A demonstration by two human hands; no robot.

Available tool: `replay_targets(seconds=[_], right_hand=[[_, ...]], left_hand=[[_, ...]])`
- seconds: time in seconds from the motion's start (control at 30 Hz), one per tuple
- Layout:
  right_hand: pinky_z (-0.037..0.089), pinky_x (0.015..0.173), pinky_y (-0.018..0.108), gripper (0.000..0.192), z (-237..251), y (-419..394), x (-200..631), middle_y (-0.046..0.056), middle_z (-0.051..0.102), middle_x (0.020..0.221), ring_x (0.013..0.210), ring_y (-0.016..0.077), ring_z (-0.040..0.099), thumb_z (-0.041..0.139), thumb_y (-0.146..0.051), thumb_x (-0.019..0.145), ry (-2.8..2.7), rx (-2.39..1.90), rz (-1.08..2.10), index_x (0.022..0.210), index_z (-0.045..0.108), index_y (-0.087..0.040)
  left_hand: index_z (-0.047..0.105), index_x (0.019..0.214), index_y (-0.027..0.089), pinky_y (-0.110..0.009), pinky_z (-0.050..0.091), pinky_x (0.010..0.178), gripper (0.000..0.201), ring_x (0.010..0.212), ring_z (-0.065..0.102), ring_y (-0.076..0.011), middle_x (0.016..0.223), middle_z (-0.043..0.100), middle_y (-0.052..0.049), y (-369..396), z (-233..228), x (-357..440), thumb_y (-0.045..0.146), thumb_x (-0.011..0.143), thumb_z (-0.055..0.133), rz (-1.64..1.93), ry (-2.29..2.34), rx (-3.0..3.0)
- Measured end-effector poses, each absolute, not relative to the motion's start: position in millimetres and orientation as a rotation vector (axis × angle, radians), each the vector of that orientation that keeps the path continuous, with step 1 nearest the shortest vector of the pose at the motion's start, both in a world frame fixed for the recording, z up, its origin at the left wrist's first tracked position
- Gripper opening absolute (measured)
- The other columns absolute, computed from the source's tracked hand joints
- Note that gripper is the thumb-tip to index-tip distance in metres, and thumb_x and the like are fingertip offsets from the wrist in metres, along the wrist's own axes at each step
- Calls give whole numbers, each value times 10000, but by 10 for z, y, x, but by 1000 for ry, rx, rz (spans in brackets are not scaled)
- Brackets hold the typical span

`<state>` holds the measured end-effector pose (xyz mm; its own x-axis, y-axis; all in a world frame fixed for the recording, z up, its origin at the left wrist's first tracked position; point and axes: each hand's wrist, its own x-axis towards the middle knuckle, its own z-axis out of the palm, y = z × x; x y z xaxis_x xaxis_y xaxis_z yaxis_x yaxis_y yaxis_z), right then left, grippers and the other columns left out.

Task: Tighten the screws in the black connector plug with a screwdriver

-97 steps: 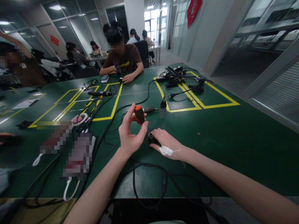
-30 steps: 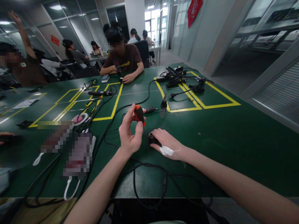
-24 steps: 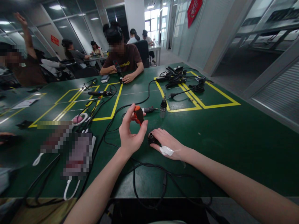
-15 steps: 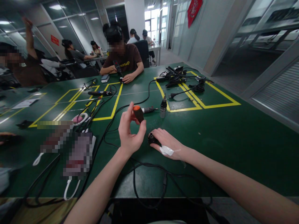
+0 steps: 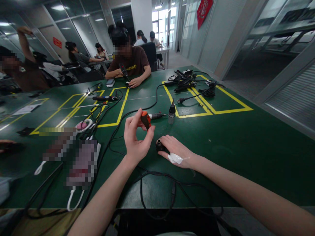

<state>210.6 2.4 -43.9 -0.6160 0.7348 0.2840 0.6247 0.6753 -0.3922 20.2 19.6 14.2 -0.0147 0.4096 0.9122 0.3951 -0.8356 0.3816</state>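
Both hands are seen low in the centre of the head view, over a green matted worktable [image 5: 246, 144] marked with yellow tape rectangles. Left hand [image 5: 135, 141] is raised off the mat, fingers and thumb pinched around the orange-and-black handle of a small screwdriver [image 5: 146, 119]; the handle is tilted, its top leaning away from the wearer, and the shaft below it is hidden by the thumb. Right hand [image 5: 176, 151] is laid flat on the mat, fingers closed over a small black cylindrical connector [image 5: 159, 146] whose metal-ringed end points up, just beside and below the screwdriver. A white plaster is noted on the back of that hand.

Surroundings: a thin black cable [image 5: 157, 183] loops across the mat under both forearms, toward the near table edge. A silver-and-black upright plug part [image 5: 171, 113] stands beyond the hands on the yellow line, with a dark pen-like tool [image 5: 156, 115] lying just left of it. A tangle of black adapters and leads [image 5: 187, 80] is piled well apart, inside the far right rectangle. A pink round object [image 5: 83, 125] and a white lead [image 5: 73, 200] are recorded to the left. A person in a brown T-shirt [image 5: 131, 62] sits at the far side, holding a dark tool. Nothing lies between hands and connector.
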Motion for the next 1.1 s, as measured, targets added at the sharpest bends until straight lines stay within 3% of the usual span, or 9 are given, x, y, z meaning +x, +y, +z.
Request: replay_targets(seconds=[0.43, 0.67, 0.83, 1.1], right_hand=[[514, 870, 449, 169, -402, 12, 2107, 135, 691, 1128, 1006, 298, 627, 646, -310, 1048, -2483, -1064, 358, 1157, 616, -185], [516, 870, 448, 173, -401, 20, 2108, 133, 695, 1110, 1004, 299, 630, 651, -315, 1044, -2477, -1067, 360, 1150, 625, -182], [522, 873, 455, 192, -435, 33, 2126, 146, 699, 1129, 1019, 309, 639, 661, -298, 1039, -2480, -1030, 341, 1176, 619, -170], [512, 842, 433, 133, -419, 27, 2143, 119, 701, 1088, 969, 295, 635, 664, -285, 1032, -2480, -1046, 343, 1119, 611, -200]], left_hand=[[426, 1591, 287, -282, 660, 764, 533, 844, 764, -147, 1207, 782, -94, 149, 143, 204, 267, 1078, 569, 1896, 777, 2131], [460, 1571, 297, -256, 628, 819, 676, 911, 737, -145, 1205, 754, -70, 182, 109, 215, 240, 965, 753, 1950, 827, 2138], [500, 1549, 280, -217, 577, 716, 629, 824, 650, -125, 1141, 726, -59, 205, 96, 217, 289, 968, 740, 1965, 905, 2153], [479, 1575, 284, -257, 608, 775, 628, 857, 691, -143, 1103, 752, -61, 190, 93, 242, 241, 983, 682, 1884, 854, 2017]])
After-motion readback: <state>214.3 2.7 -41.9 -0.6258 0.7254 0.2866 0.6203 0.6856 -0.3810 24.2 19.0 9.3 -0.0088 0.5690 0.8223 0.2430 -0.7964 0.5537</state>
